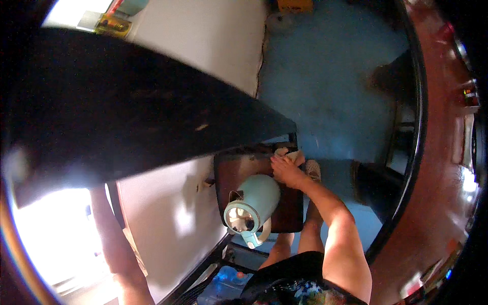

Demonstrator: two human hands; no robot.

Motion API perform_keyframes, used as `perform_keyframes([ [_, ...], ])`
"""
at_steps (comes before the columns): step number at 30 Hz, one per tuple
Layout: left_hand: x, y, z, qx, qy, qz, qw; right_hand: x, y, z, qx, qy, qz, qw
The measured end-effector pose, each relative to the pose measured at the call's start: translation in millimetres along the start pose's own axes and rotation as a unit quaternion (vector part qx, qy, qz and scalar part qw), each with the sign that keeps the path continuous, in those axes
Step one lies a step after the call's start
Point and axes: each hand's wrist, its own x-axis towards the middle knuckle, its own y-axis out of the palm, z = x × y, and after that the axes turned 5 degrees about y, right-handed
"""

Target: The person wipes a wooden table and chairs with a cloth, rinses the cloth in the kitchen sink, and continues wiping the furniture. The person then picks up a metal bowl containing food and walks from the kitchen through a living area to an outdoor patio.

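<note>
My right hand [285, 170] grips a pale cloth [295, 157] at the far right corner of a small dark brown stool or table [244, 164]. Close to that hand, on the same top, stands a mint-green electric kettle [261, 192]. Its round top looks shiny, and its handle [264, 232] points toward me. My left forearm [108, 232] reaches up at the left. The left hand itself is hidden behind a large, dark, blurred panel [152, 106]; what it touches cannot be made out.
A white wall [164, 225] runs along the left, beside a bright window [57, 236]. On the right curves a reddish-brown tabletop [438, 171] with a black edge. The floor [328, 87] is blue. Clear blue plastic containers [225, 284] lie low near my legs.
</note>
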Motion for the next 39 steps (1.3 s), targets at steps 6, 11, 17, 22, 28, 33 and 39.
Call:
perform_keyframes([
  [6,26.2,-9.8,-48.6,-0.33,-0.321,-0.068,0.885,59.4,5.3,16.8,0.077,-0.121,0.003,0.99],
  [11,31.0,-9.9,-38.0,-0.166,-0.151,-0.029,0.974,128.5,24.2,37.7,0.036,-0.143,-0.026,0.989],
  [17,23.9,-40.8,-48.0,-0.298,-0.195,0.049,0.933,73.6,-4.4,25.3,-0.021,-0.155,0.023,0.987],
  [22,-54.9,-111.7,-98.0,-0.319,-0.176,0.09,0.927,-13.5,-12.9,6.3,-0.019,-0.087,0.053,0.995],
  [28,-271.9,-259.8,-180.7,-0.46,-0.408,0.391,0.685,29.8,-8.2,17.1,-0.106,-0.137,0.038,0.984],
  [33,-299.5,-315.9,-263.8,-0.551,-0.508,0.49,0.445,76.6,1.2,21.9,-0.102,-0.148,0.036,0.983],
  [39,-291.1,-295.5,-307.6,-0.581,-0.511,0.444,0.451,9.1,-26.3,23.7,-0.089,-0.014,0.085,0.992],
])
